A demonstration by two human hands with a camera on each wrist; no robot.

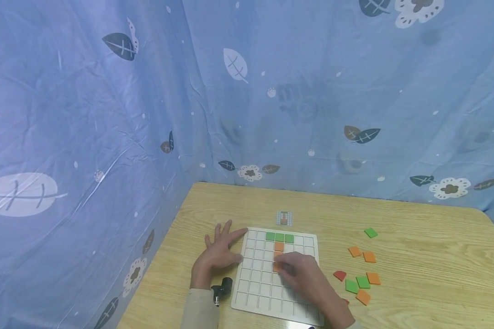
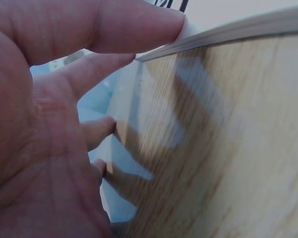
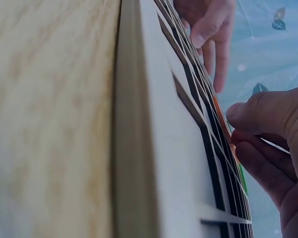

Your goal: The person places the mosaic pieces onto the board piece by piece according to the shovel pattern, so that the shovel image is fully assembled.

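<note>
A white gridded board (image 1: 255, 288) lies on the wooden table. Three green tiles (image 1: 279, 237) sit side by side in its far row, with orange tiles (image 1: 278, 246) in a column below the middle one. My right hand (image 1: 304, 274) reaches over the board, thumb and fingers pinching an orange tile (image 1: 277, 267) low at that column; its fingers partly cover the tile. In the right wrist view, thumb and fingertips meet close at the board's surface. With fingers spread, my left hand (image 1: 220, 251) rests at the board's left side, thumb and index finger touching the edge.
Loose orange, green and red pieces (image 1: 363, 282) lie scattered right of the board. A small picture card (image 1: 284, 218) with a gridded pattern sits beyond the far edge. Blue patterned cloth (image 1: 271, 114) hangs behind and left of the table (image 1: 427, 256).
</note>
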